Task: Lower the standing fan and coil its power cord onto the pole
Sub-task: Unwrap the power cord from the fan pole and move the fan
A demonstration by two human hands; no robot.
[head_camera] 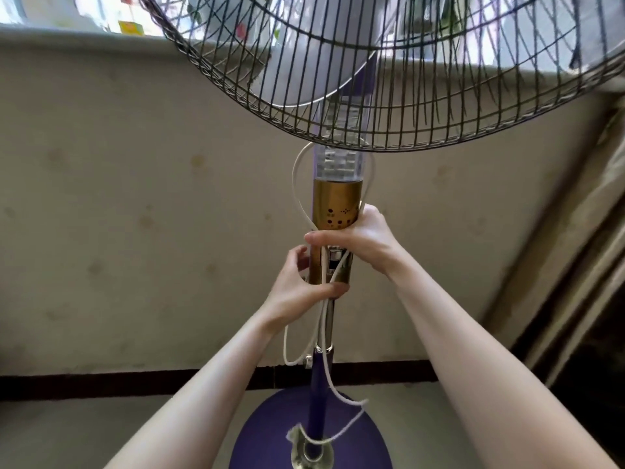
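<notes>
Left to right. My left hand is gripping the lower end of the gold control column of the standing fan, thumb across its near face and fingers curled behind it, pinning a strand of the white power cord against the column. From this hand, one loop of cord is hanging down on the left side of the chrome pole, while another loop is arching up the left of the column toward the wire grille. My right hand is clasping the column just above the left hand, fingers closed around it and around the cord strands there. To the right, a further strand is trailing down past the purple lower tube to the round purple base on the floor, near the beige wall.
</notes>
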